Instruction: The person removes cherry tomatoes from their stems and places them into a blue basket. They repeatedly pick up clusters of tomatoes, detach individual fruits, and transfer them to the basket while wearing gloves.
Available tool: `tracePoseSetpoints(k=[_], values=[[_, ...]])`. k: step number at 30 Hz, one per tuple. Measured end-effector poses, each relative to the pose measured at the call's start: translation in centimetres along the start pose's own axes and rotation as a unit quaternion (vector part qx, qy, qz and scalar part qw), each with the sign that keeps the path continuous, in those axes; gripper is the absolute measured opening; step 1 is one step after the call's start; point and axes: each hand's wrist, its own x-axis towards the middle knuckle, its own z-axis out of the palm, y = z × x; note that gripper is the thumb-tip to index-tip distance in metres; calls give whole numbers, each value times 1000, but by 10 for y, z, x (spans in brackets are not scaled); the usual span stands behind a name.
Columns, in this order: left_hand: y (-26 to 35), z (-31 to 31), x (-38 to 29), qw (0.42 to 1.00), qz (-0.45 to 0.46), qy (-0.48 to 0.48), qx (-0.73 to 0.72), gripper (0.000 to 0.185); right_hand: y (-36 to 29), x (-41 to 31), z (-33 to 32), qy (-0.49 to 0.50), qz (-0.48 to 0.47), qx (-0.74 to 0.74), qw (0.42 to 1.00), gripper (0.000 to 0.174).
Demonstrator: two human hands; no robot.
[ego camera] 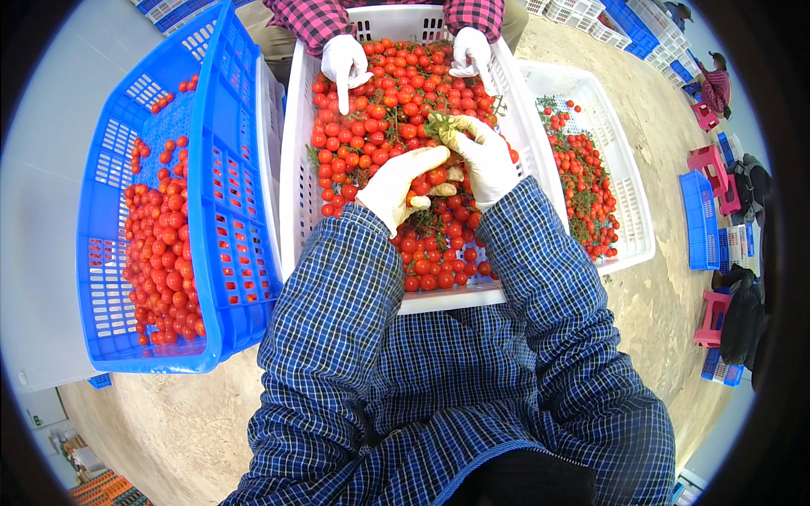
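Before me stands a white plastic crate [452, 302] full of red cherry tomatoes [342, 136] mixed with green stems. Above the tomatoes, my left hand [402, 183] in a stained white glove curls around a few cherry tomatoes [427, 181]. My right hand [486, 158], gloved too, pinches a green tomato stem [441, 125] between thumb and forefinger. Its lower fingers reach beside the tomatoes in my left hand, and the two hands nearly meet. Part of the fruit is hidden behind my fingers.
Opposite, a co-worker's gloved hands [345, 66] touch the same tomatoes. A blue crate [212, 303] of loose tomatoes stands at left. Another white crate [633, 209], with tomatoes and stems, lies at right on the concrete floor [658, 278]. Pink stools [710, 167] and people are farther right.
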Motion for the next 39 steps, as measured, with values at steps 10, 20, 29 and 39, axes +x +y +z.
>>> tracePoseSetpoints(k=[10, 20, 29, 39], values=[[3, -2, 1, 996, 36, 5, 79, 47, 1, 0, -7, -44, 37, 139, 989, 31], [-2, -2, 6, 986, 44, -40, 153, 56, -3, -1, -5, -13, 57, 184, 981, 30], [-4, 3, 3, 995, 11, -7, 103, 40, 0, -6, 1, -52, 90, 71, 992, 31], [-6, 5, 3, 992, 37, 4, 123, 39, 1, -5, 6, -80, 77, 94, 989, 28]])
